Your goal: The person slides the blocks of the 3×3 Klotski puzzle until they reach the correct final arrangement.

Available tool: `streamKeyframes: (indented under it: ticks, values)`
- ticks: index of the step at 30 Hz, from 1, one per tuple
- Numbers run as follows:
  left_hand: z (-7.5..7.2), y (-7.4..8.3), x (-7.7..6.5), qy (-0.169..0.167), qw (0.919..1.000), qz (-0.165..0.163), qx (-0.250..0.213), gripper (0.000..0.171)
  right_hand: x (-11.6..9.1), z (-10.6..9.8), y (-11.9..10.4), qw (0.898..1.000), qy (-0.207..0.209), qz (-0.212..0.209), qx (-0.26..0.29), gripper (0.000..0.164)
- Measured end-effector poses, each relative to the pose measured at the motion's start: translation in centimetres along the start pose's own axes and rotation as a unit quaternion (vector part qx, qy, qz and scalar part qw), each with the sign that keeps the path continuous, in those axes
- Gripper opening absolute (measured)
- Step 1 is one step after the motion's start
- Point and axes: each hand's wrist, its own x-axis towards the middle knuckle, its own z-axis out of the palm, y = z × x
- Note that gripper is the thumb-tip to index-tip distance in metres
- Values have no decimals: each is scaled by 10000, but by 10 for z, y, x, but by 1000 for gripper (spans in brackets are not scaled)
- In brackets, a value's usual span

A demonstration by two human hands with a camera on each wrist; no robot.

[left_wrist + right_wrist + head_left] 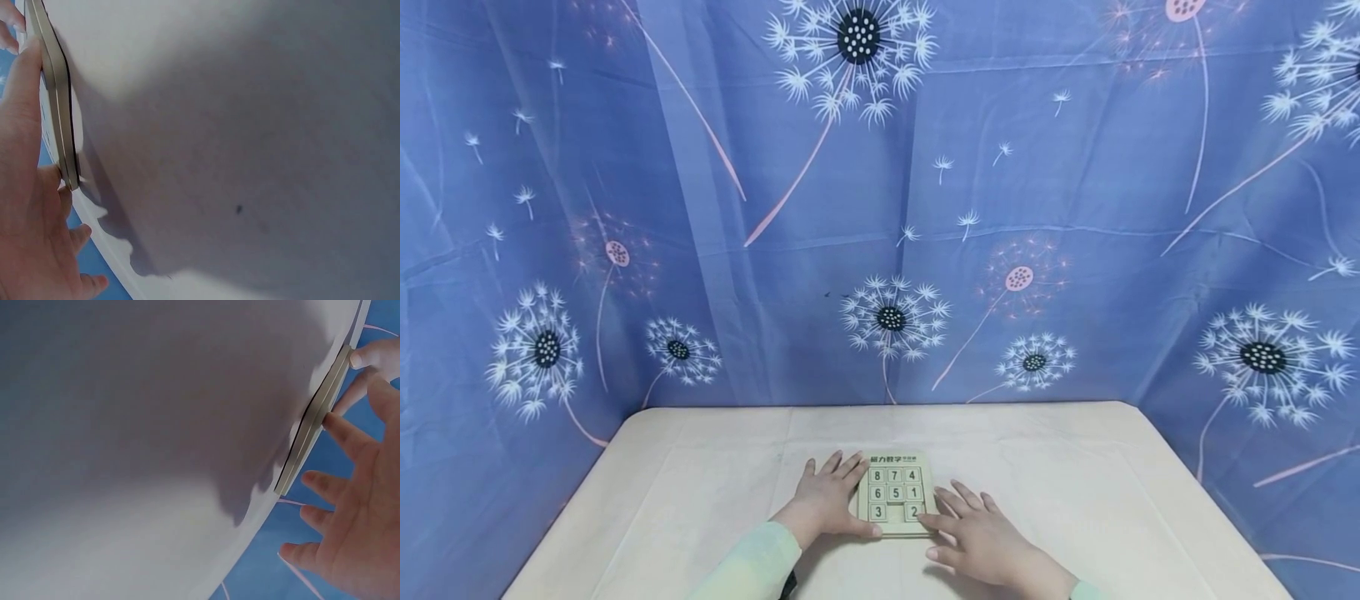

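A pale number slide puzzle (928,477) lies on the table, its printed heading at the far edge. Its rows read 8 7 4, then 6 5 1, then 3, a gap and 2. My left hand (829,502) holds the frame at the left, thumb on the near edge and fingers along the far left side. From the right, my right hand (985,537) reaches in with its index fingertip at the tile marked 2 (913,511); the other fingers are spread beside the frame. Both wrist views show the puzzle's side edge (61,106) only, with the tile faces mostly hidden.
A cream cloth covers the table (715,467), which has rounded far corners. Blue curtains (805,333) with dandelion prints hang behind it and on both sides. A small dark object (788,586) shows beneath the left sleeve (756,562).
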Motion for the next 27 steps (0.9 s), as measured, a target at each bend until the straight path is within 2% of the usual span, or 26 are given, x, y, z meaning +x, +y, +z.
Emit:
streamKeyframes:
  ticks: [27]
  values:
    - [2,-1,0,116,9999,32,29,111,0,-1,3,9998,67,-59,-151,58]
